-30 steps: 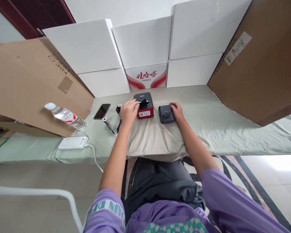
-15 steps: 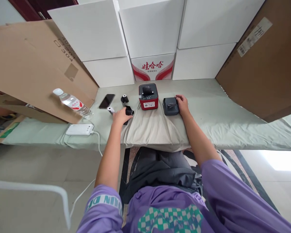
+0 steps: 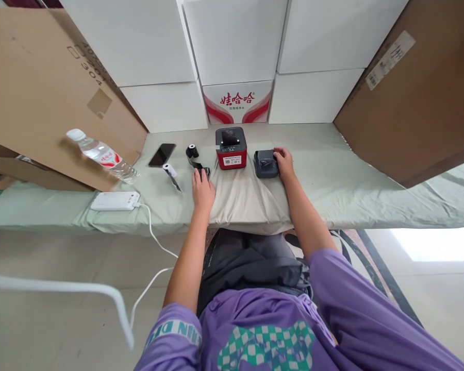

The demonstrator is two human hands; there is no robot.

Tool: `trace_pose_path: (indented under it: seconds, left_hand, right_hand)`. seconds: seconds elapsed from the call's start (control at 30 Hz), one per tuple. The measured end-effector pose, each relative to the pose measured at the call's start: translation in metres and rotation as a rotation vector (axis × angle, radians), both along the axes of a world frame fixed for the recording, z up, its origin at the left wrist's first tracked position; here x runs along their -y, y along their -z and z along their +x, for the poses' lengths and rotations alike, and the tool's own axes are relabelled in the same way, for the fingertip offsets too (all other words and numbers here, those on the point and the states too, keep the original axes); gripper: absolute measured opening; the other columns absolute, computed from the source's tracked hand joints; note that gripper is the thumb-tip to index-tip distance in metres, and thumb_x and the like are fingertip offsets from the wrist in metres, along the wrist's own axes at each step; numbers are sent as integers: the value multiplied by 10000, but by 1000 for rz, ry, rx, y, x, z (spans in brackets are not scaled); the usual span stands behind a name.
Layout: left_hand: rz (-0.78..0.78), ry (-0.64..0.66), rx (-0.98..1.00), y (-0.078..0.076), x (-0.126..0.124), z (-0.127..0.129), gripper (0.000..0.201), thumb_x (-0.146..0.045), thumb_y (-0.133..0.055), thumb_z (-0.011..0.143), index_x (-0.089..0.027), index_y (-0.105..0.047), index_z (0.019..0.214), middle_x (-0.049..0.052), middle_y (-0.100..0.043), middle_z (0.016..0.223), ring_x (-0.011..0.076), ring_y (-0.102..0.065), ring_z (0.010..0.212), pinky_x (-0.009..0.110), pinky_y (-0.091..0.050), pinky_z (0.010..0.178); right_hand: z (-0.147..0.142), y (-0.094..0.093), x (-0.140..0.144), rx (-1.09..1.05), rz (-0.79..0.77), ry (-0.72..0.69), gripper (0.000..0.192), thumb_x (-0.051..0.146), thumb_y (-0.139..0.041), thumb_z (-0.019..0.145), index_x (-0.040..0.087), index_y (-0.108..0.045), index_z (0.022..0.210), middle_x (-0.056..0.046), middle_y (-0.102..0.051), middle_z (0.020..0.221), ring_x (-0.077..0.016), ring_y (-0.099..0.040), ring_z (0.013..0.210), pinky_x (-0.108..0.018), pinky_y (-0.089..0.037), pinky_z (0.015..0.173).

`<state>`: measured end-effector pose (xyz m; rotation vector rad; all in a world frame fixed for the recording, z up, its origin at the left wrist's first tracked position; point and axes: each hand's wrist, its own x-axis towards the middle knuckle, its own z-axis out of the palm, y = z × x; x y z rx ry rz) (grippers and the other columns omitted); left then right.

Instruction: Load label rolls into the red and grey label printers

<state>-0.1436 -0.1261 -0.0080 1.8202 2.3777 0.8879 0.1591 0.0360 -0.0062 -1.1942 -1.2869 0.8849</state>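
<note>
My left hand (image 3: 203,195) is on a black paper roll (image 3: 204,171), its fingers close together over the top and partly covering it. A dark strip runs from there towards an upright black roll (image 3: 192,151). Left of the hand lies a white roll (image 3: 169,170) with a dark strip (image 3: 175,183) trailing from it. My right hand (image 3: 286,164) grips the right side of a small dark grey box-shaped device (image 3: 266,165), which looks like a portable printer; the thumb is hard to see. Between the hands stands a red and black label printer (image 3: 232,149).
A black phone (image 3: 162,154), a tilted water bottle (image 3: 104,156) and a white power bank (image 3: 115,201) with its cable lie on the left. White boxes (image 3: 235,41) line the back of the cloth-covered surface (image 3: 325,196). Brown cartons (image 3: 42,87) stand at both sides.
My left hand has shifted right from beside the white roll, uncovering that roll's dark strip, and now lies over the black roll. My right hand stays at the grey device. The view shifted slightly.
</note>
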Motion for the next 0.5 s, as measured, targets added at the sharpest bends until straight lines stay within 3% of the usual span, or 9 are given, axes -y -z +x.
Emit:
trace_pose_path:
  seconds: [0.17,0.3,0.43,0.5]
  left_hand:
    - [-10,-11,5,2,2,-6,642,-208,-467,1016,-7,-440,1625,240,-322,1751,377,-334,1622,497,-274,1350]
    - [-12,-18,-2,5,2,-6,658,-222,-496,999,-35,-447,1628,222,-324,1756,364,-332,1624,487,-283,1350]
    - [-5,-23,-7,6,2,-7,660,-229,-503,988,-67,-459,1626,206,-344,1751,369,-383,1595,515,-331,1327]
    - [-13,-30,-7,4,3,-6,663,-233,-512,980,-87,-468,1625,193,-352,1751,374,-416,1572,522,-363,1307]
  right_hand:
    - [-1,-6,17,181,-30,48,438,381,-412,921,192,-643,1242,-100,-709,1378,-199,-647,1310,-335,-486,1155]
    - [1,-17,19,285,-69,5,504,373,-374,964,178,-605,1367,-116,-671,1453,-193,-626,1345,-317,-485,1142]
    - [-5,-50,0,538,-237,-70,551,353,-536,932,140,-594,1437,-170,-673,1441,-246,-664,1291,-338,-533,1084]
    - [-16,-72,-10,695,-340,-125,696,394,-662,878,131,-544,1511,-205,-657,1456,-309,-679,1257,-403,-571,1035]
